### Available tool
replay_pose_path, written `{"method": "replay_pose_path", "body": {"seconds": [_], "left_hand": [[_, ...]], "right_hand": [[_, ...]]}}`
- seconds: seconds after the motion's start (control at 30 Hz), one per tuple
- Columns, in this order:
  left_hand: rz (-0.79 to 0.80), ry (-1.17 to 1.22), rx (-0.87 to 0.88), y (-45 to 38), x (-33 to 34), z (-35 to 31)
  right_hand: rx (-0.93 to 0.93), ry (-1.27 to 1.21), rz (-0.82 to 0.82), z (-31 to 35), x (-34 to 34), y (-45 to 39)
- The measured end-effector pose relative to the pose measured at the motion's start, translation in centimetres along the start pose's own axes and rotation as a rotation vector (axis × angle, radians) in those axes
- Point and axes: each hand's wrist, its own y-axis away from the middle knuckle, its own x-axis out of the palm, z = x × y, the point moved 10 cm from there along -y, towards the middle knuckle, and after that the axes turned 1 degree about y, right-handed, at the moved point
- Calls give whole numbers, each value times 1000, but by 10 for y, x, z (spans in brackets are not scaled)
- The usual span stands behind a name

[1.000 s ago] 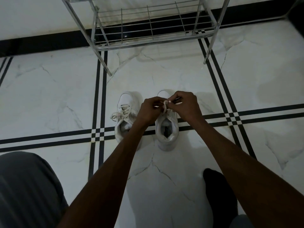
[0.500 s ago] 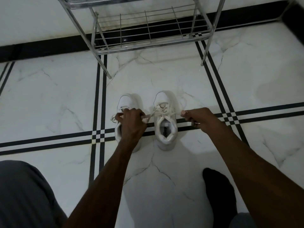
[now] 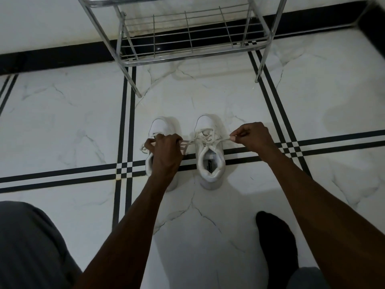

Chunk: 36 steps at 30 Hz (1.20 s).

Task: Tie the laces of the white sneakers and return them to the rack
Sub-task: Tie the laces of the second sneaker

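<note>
Two white sneakers stand side by side on the marble floor, toes pointing away from me. The right sneaker [image 3: 210,163] has its laces [image 3: 205,137] stretched out sideways. My left hand [image 3: 165,152] grips one lace end and covers much of the left sneaker [image 3: 161,127]. To the right of the right sneaker, my right hand [image 3: 251,136] pinches the other lace end. The lace runs taut between both hands. A loose lace loop of the left sneaker sticks out by my left hand. The metal shoe rack [image 3: 187,53] stands beyond the shoes.
The rack's front legs [image 3: 263,59] come down on the floor just past the sneakers' toes. A black-socked foot [image 3: 275,243] rests at the lower right, and a grey-clad knee [image 3: 27,247] fills the lower left. Black-striped white tiles spread all around.
My hands were together over the right sneaker's tongue one second ago. They have pulled apart sideways, drawing the lace ends out taut to left and right.
</note>
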Motion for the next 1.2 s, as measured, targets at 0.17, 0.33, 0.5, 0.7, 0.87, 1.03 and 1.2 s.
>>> {"method": "replay_pose_path", "body": {"seconds": [0.17, 0.33, 0.5, 0.7, 0.87, 1.03, 1.2], "left_hand": [[-31, -79, 41, 9, 3, 2], [-47, -109, 62, 9, 5, 0], [-32, -53, 11, 5, 6, 3], [-4, -57, 5, 5, 3, -4], [-41, -149, 85, 10, 3, -11], [-60, -266, 158, 12, 4, -16], [-49, -279, 142, 8, 8, -13]], "right_hand": [[192, -16, -23, -29, 4, -2], [186, 48, -65, -33, 7, 0], [-66, 122, -66, -3, 0, 2], [-268, 249, -123, 13, -9, 4], [-400, 377, -172, 25, -9, 11], [-358, 480, -148, 14, -2, 8], [-236, 516, -101, -2, 6, -5]]}}
